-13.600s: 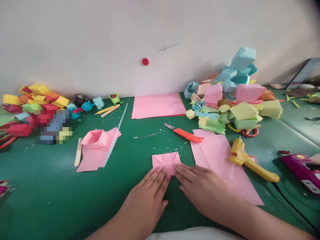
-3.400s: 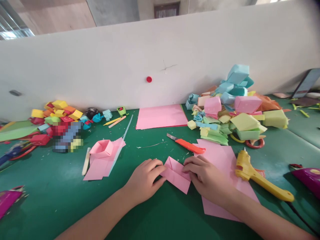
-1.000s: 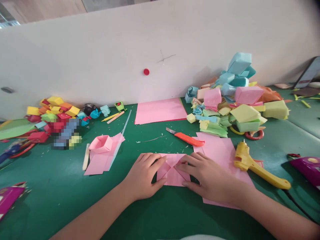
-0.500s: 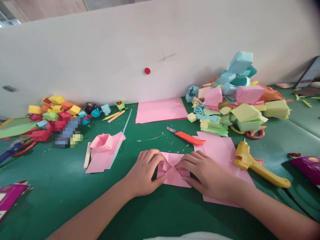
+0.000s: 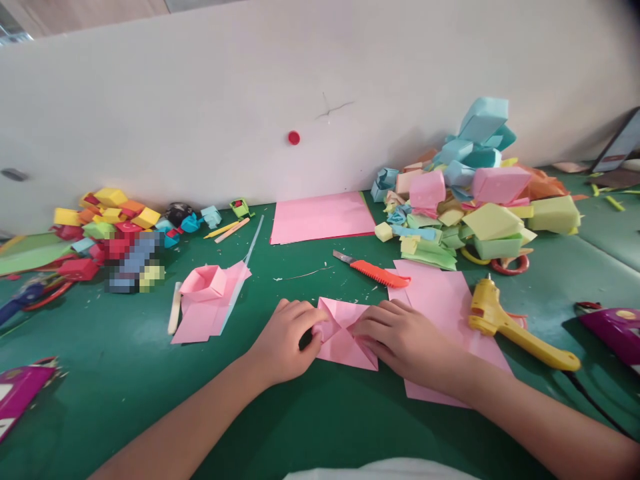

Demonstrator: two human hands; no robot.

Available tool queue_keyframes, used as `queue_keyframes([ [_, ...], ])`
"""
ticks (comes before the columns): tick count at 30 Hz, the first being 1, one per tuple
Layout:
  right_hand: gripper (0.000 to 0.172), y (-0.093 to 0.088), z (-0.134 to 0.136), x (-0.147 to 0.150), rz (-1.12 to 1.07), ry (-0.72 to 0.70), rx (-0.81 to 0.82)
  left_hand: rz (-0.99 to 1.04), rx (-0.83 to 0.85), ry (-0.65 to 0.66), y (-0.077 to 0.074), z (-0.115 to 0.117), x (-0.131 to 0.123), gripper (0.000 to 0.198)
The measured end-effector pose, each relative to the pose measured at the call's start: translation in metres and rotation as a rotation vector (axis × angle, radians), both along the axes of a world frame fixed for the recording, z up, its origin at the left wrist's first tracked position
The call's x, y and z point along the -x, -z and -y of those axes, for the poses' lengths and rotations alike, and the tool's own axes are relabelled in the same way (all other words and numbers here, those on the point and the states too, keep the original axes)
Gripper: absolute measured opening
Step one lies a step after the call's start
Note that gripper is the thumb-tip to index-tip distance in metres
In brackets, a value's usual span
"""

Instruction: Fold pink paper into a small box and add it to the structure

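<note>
A creased pink sheet of paper (image 5: 345, 317) lies on the green table between my hands, its folds meeting near the middle. My left hand (image 5: 291, 341) pinches the paper's left edge between thumb and fingers. On the opposite edge, the curled fingers of my right hand (image 5: 400, 337) grip and press the paper; its right part is hidden beneath them. Flat pink sheets (image 5: 440, 300) extend under my right forearm. An orange utility knife (image 5: 377, 272) with its blade out rests just beyond my right hand.
At right lies a yellow glue gun (image 5: 520, 333) with a cord, near a heap of folded paper boxes (image 5: 465, 193). A pink paper box (image 5: 203, 283) sits on pink strips at left, beside a wooden stick (image 5: 175, 308). Pink sheets (image 5: 323, 219) lie by the white partition (image 5: 200, 107).
My left hand has shifted slightly left along the paper's edge, uncovering its upper left corner. The paper has turned a little, and my right hand covers more of its right side.
</note>
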State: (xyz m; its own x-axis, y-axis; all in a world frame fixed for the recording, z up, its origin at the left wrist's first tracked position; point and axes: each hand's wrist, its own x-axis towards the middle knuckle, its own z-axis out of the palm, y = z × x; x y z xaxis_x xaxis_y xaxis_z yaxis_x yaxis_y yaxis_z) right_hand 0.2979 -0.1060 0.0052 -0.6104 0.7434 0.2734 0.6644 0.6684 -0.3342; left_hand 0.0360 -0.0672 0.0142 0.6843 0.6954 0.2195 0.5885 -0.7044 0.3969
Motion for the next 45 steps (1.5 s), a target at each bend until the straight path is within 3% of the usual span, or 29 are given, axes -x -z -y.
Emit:
queue_keyframes([
  [4,0.023,0.002,0.000,0.000,0.011,-0.012,-0.035,0.147,0.079,-0.014,0.000,-0.002,0.003,0.018],
  [8,0.028,0.002,-0.001,-0.002,0.046,-0.017,-0.077,0.323,0.231,-0.129,0.000,-0.008,0.007,0.016],
  [11,0.029,0.001,0.000,-0.002,0.047,-0.023,-0.084,0.371,0.248,-0.225,0.001,-0.010,0.008,0.017],
  [25,0.027,-0.002,0.010,0.007,-0.002,0.077,0.033,0.189,0.110,-0.266,0.004,-0.007,0.003,0.017],
  [30,0.049,-0.005,0.015,0.008,0.022,0.042,0.039,0.149,0.061,-0.253,0.008,-0.008,0.003,0.018],
  [33,0.058,-0.007,0.018,0.008,0.062,-0.019,0.025,0.141,0.035,-0.246,0.010,-0.008,0.003,0.017],
  [40,0.053,-0.014,0.021,0.007,-0.028,-0.330,0.080,0.138,0.027,-0.262,0.010,-0.008,0.002,0.017],
  [45,0.043,-0.013,0.020,0.006,-0.040,-0.409,0.083,0.128,0.022,-0.271,0.010,-0.007,0.001,0.017],
])
